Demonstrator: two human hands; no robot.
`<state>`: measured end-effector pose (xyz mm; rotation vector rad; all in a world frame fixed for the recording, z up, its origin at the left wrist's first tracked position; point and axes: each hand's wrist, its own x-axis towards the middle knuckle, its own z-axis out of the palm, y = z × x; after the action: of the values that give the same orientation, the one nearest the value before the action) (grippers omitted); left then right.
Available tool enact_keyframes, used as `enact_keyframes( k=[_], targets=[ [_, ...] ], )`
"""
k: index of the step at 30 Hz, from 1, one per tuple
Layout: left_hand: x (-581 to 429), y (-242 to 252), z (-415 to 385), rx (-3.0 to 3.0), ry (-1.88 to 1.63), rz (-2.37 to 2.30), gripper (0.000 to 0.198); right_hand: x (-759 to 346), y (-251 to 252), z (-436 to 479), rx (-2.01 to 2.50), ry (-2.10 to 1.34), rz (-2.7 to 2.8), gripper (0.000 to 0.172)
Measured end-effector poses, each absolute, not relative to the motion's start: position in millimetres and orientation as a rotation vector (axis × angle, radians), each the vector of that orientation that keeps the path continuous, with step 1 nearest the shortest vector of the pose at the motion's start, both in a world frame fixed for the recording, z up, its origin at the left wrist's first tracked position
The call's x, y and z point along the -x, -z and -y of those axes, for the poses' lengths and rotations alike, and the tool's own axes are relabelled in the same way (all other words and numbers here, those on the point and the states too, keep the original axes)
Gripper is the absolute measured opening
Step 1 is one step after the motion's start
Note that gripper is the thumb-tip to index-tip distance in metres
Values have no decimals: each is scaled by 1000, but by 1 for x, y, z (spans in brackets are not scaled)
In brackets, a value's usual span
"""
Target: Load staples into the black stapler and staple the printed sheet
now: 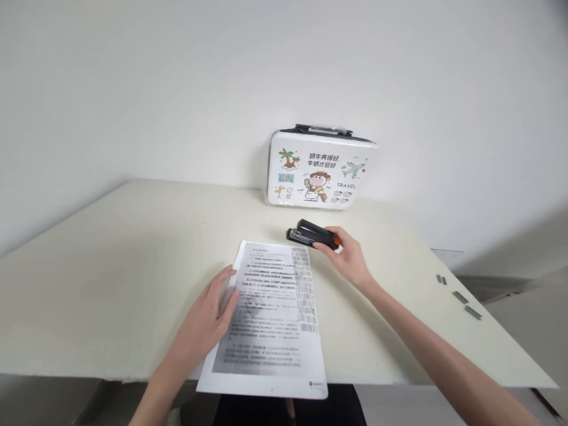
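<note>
A printed sheet of paper [270, 319] lies on the pale table [110, 278], its near edge hanging over the table's front. My left hand [208, 322] rests flat on the sheet's left side, fingers stretched out. My right hand [348, 257] is closed on the rear end of a black stapler [310, 235] with an orange tip, just beyond the sheet's upper right corner. The stapler sits on or just above the table.
A white case [319, 168] with cartoon travel pictures and a black handle leans against the wall at the back. Three strips of staples [461, 297] lie near the table's right edge. The wall closes in behind and on the left.
</note>
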<state>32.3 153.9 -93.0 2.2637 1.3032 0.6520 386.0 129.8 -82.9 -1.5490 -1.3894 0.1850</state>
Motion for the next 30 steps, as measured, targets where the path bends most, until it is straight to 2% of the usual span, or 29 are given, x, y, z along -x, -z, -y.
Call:
enact_keyframes(
  k=[6,11,15,20,25,30],
  targets=[
    [-37,92,-156,-2405,-613,-1285,51,-447,82,-41,1702,-290,1372,44],
    [-39,93,-159,-2493,-628,-1290,52,-479,102,-7,1734,-404,1378,45],
    [-42,90,-162,-2523,-579,-1329,54,-491,110,-3,1705,-460,1405,46],
    [-45,89,-169,-2703,-536,-1154,54,-501,103,-12,1657,-589,1456,48],
    [-56,93,-177,-2802,-494,-1148,55,-513,105,-38,1462,-740,1233,62],
    [-78,91,-188,-2838,-471,-1160,58,-523,114,-54,1397,-760,1132,55]
  ],
)
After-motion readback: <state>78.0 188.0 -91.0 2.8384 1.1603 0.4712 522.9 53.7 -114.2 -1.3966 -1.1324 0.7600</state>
